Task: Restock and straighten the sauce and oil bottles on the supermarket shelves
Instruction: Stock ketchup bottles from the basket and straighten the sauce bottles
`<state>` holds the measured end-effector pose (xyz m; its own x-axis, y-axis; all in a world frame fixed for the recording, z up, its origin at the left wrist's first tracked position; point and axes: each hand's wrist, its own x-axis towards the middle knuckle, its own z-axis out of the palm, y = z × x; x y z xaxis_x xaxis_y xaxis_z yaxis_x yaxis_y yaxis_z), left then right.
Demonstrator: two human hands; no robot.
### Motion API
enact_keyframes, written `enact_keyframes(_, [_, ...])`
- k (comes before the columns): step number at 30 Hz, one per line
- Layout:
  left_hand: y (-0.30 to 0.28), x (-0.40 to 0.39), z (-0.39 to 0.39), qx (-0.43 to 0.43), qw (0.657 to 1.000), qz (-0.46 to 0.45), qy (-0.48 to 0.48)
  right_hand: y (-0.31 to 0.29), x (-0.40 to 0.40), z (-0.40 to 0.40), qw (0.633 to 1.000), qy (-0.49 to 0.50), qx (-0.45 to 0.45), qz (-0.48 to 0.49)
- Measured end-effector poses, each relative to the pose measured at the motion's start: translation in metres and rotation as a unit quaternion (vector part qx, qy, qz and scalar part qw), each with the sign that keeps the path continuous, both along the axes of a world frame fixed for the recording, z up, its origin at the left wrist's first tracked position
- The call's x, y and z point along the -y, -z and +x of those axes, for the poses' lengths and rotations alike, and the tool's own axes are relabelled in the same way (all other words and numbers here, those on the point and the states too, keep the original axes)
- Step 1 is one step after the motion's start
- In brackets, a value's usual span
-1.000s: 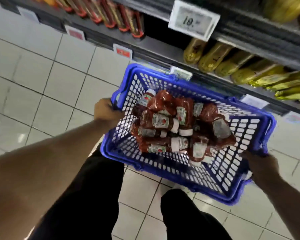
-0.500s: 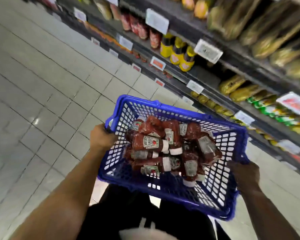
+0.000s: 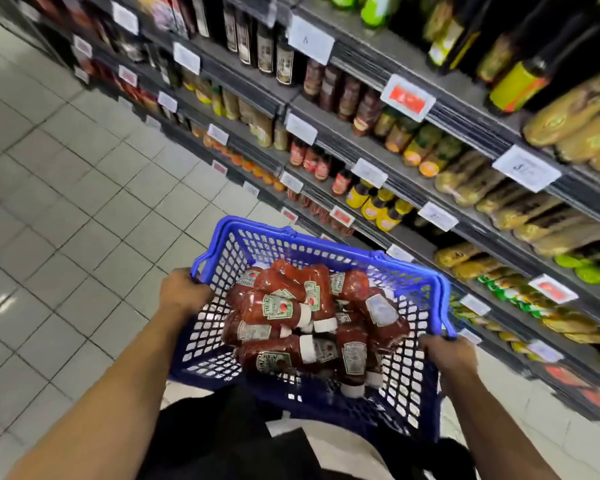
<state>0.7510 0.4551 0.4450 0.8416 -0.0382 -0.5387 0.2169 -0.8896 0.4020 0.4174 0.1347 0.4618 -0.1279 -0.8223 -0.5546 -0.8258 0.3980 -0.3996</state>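
Ketchup bottles: we see a pile of red bottles with white caps and green-edged labels, lying on their sides and crossing one another inside the basket; some caps point right, some toward us.
Basket: we note a blue plastic basket with latticed walls, held off the floor in front of the body; its handles are folded down along the rim.
Left hand: we see the fingers curled over the basket's left rim near the far corner, gripping it; the knuckles face upward.
Right hand: we see it gripping the basket's right rim at the near corner, fingers wrapped over the edge and hidden from us beyond the knuckles.
Hands together: we find them well apart, one at each side of the basket, both closed around its rim.
Shelves: we see dark tiers running along the right side, stocked with upright bottles, dark ones high up, red and yellow-capped ones lower down, and yellowish packets to the right; details are blurred.
Price tags: we note white and red cards clipped to the shelf edges; their print is unreadable.
Floor: we see pale square tiles to the left of the shelves.
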Motion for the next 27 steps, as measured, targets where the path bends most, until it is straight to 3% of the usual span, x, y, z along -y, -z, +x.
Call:
enact_keyframes(8, [-0.003, 0.006, 0.097, 0.022, 0.999, 0.033, 0.007, 0.036, 0.009, 0.089, 0.999, -0.018, 0.015, 0.029])
enact_keyframes(16, [-0.031, 0.008, 0.195, 0.036, 0.999, 0.028, -0.01, 0.015, 0.011, 0.196, 0.997, -0.022, 0.055, 0.04])
enact_keyframes(21, [-0.024, 0.007, 0.28, 0.031, 0.999, 0.011, 0.02, 0.029, -0.001, 0.25, 0.997, 0.016, 0.081, 0.011])
enact_keyframes(27, [-0.013, -0.01, 0.384, -0.011, 0.998, -0.029, 0.058, 0.024, -0.059, 0.319, 0.996, 0.078, 0.051, 0.004])
